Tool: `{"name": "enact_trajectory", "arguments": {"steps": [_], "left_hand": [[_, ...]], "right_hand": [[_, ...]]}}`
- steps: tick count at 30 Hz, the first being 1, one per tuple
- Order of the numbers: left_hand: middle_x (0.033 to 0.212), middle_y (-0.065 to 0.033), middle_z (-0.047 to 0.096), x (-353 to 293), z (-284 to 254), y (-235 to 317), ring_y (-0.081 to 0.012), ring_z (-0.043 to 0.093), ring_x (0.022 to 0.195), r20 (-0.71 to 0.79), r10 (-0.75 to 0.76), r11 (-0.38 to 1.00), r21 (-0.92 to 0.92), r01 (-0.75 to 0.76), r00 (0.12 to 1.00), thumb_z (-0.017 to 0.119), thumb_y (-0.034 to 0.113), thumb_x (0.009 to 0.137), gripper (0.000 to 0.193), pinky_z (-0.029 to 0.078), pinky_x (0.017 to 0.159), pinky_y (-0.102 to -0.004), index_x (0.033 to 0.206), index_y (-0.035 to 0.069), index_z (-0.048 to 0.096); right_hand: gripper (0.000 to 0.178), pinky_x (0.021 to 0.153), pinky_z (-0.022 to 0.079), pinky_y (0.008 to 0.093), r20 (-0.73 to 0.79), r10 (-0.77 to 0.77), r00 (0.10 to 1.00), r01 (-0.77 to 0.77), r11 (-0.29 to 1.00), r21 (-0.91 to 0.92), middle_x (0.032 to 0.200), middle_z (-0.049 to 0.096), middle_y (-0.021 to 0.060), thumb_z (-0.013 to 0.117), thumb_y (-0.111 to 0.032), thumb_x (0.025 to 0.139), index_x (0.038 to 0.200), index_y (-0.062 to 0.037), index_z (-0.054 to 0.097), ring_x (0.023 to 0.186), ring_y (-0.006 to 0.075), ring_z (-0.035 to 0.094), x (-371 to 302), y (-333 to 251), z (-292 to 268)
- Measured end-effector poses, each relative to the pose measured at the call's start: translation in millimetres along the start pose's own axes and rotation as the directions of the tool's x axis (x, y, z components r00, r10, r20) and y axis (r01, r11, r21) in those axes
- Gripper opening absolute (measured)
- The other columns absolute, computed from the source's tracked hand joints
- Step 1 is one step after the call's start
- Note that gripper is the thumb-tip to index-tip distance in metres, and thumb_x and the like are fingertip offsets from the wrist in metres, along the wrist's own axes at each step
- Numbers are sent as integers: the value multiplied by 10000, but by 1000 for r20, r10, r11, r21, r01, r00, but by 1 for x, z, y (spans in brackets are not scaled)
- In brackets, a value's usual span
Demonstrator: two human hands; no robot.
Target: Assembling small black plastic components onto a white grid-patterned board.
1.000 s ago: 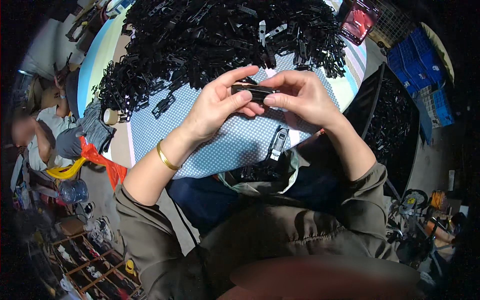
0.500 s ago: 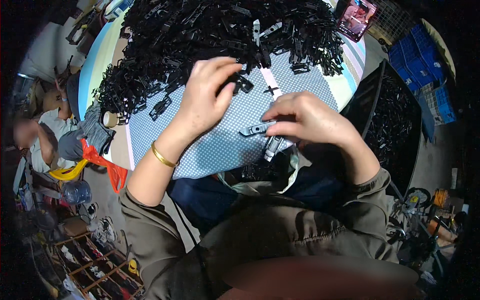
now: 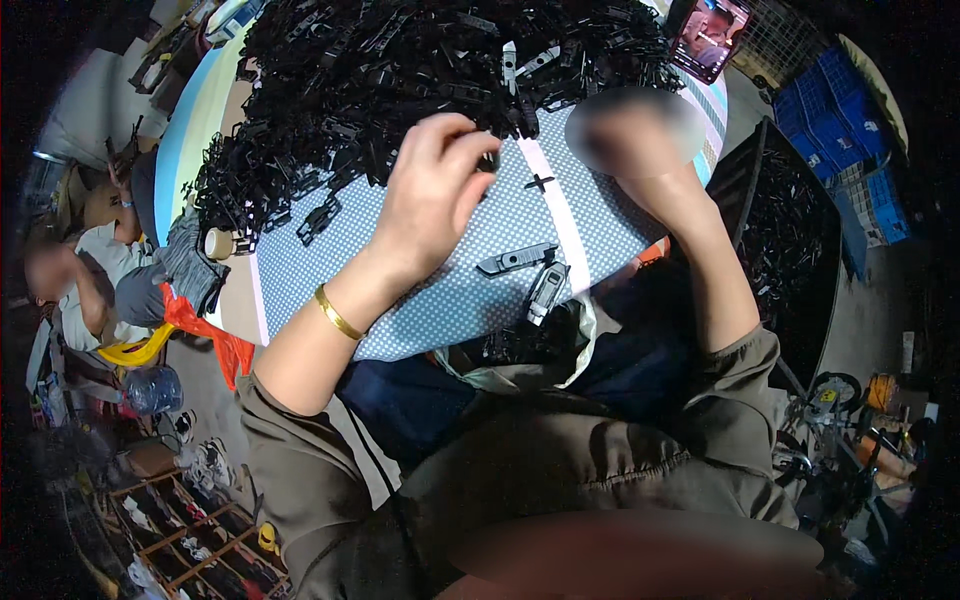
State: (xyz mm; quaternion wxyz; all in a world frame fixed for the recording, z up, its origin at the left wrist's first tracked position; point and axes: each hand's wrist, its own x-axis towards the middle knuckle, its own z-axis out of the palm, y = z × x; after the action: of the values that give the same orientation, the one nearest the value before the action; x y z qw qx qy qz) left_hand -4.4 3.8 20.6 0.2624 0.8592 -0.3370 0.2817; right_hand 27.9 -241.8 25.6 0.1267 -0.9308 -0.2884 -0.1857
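Note:
My left hand (image 3: 425, 200), with a gold bangle on its wrist, is over the patterned cloth with fingers curled. A black plastic part (image 3: 491, 159) shows at its fingertips, mostly hidden by them. My right hand (image 3: 655, 160) is at the right edge of the big heap of black plastic parts (image 3: 380, 70); a blur covers its fingers, so its hold cannot be made out. Near the table's front edge lie a dark grey clip-like part (image 3: 517, 260) and, beside it, a second one (image 3: 547, 293) with a lighter face. A small black cross-shaped piece (image 3: 540, 182) lies between my hands.
A phone (image 3: 712, 38) stands at the table's far right. Below the front edge is an open bag (image 3: 575, 365) with black parts. A large black container (image 3: 775, 230) of parts stands at right, near blue crates (image 3: 825, 110). Another person (image 3: 105, 265) sits at left.
My right hand has left the two grey parts near the front edge and moved away to the far right heap. My left hand has shifted slightly right, its fingers more curled.

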Motion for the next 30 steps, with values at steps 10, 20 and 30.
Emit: {"name": "enact_trajectory", "arguments": {"steps": [10,20,30], "left_hand": [[966,-51,556,-10,-4,2,-91,553,820,378,-451,526,-619,583,808,574,-65,745,288,478,743,-216,1019,-11,505],[807,-68,592,-9,-16,16,-89,567,628,295,-442,826,-235,513,847,649,68,750,315,460,566,-253,1041,-4,552],[859,-81,610,-13,1,12,-105,621,758,427,-593,292,-676,676,683,552,-15,827,268,521,684,-205,1092,-37,521]], "right_hand": [[173,636,465,304,-45,-15,999,32,912,408,801,551,80,587,-40,781,946,-9,629,735,199,580,1,-21,-5],[261,679,506,298,185,164,969,-247,681,689,808,651,135,648,-95,747,1001,-35,644,736,219,642,2,-33,6],[296,696,507,239,204,319,926,-334,436,836,844,659,80,681,-31,747,1037,-6,623,764,110,620,2,-55,-11]]}}
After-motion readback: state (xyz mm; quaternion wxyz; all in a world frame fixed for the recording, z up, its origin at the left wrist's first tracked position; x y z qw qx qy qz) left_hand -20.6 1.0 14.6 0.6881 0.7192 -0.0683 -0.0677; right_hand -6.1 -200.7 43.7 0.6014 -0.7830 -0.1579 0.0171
